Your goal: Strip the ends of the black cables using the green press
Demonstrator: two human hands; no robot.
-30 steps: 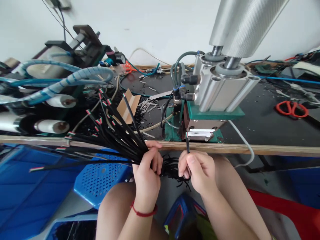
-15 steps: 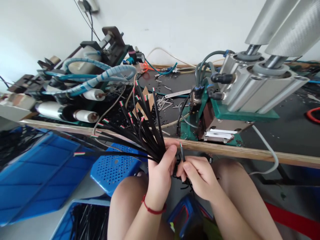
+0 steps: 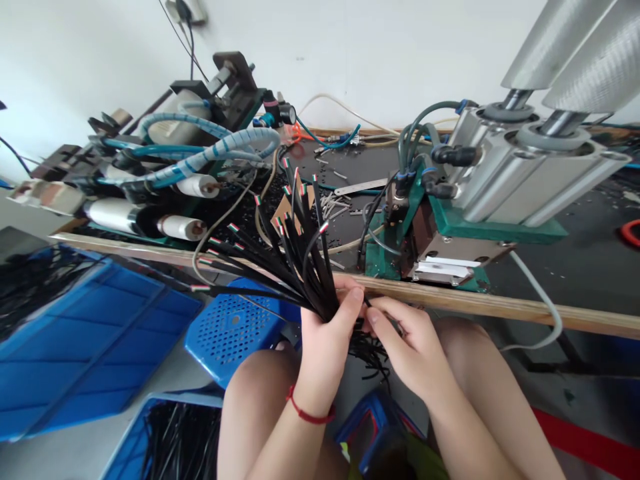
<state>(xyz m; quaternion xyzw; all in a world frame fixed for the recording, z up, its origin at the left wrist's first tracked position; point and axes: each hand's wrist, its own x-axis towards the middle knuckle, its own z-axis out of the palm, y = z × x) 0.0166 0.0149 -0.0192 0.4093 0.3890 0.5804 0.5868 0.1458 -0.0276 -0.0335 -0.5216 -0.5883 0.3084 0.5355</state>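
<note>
My left hand (image 3: 330, 330) is closed round a bundle of black cables (image 3: 305, 273). Their upper ends fan out to the upper left, with short red, white and green wire ends showing at the tips. Below the fist, the loose lower parts of the cables hang between my knees. Close beside it, my right hand (image 3: 397, 330) pinches one black cable (image 3: 369, 304) between thumb and fingers. Most of that cable is hidden by the fingers.
A pneumatic press (image 3: 480, 200) stands right on the bench, whose wooden edge (image 3: 520, 309) runs before me. Left is a machine with white rollers (image 3: 183, 227). Below are a blue stool (image 3: 233, 327), a blue crate (image 3: 95, 340) and a tub of black cables (image 3: 183, 440).
My right hand's cable tip, which stuck up above the fingers, no longer shows there. The fanned cables have shifted slightly, and the whole view has moved a little.
</note>
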